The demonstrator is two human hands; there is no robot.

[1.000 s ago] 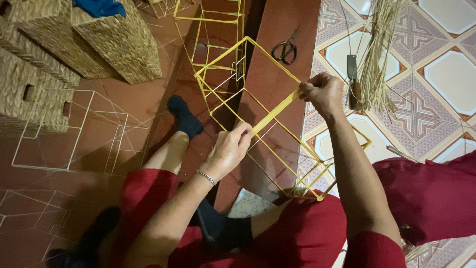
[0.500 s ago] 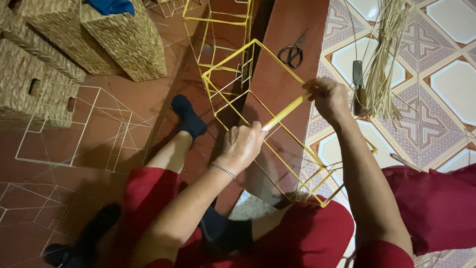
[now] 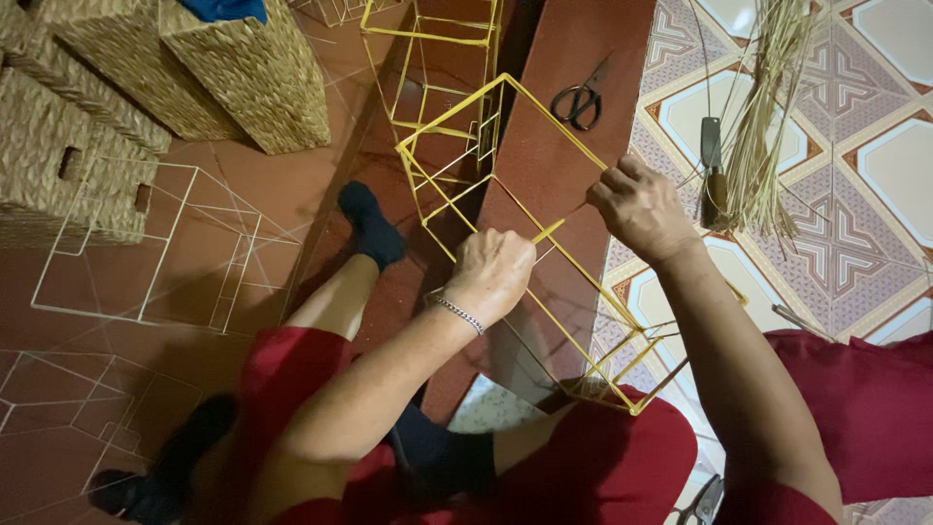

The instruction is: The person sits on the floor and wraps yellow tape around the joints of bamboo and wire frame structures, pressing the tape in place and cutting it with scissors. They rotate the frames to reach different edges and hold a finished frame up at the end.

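Observation:
A yellow wire box frame (image 3: 457, 117) rests against my lap, tilted away from me. My left hand (image 3: 494, 272), with a bracelet on its wrist, is closed around a flat yellow strip (image 3: 548, 231) that sticks out from the fist beside a frame wire. My right hand (image 3: 637, 206) grips the upper right wire of the same frame. The two hands are a short way apart over the frame.
Scissors (image 3: 579, 101) lie on the red floor beyond the frame. A bundle of dry straw (image 3: 763, 126) and a knife (image 3: 712, 170) lie on the patterned tiles at right. Woven baskets (image 3: 243, 73) stand at upper left, white wire frames (image 3: 146, 243) at left, another yellow frame (image 3: 432, 34) behind.
My left hand has pulled along the yellow strip toward my right hand, so less strip shows between them. The right hand stays on the frame wire.

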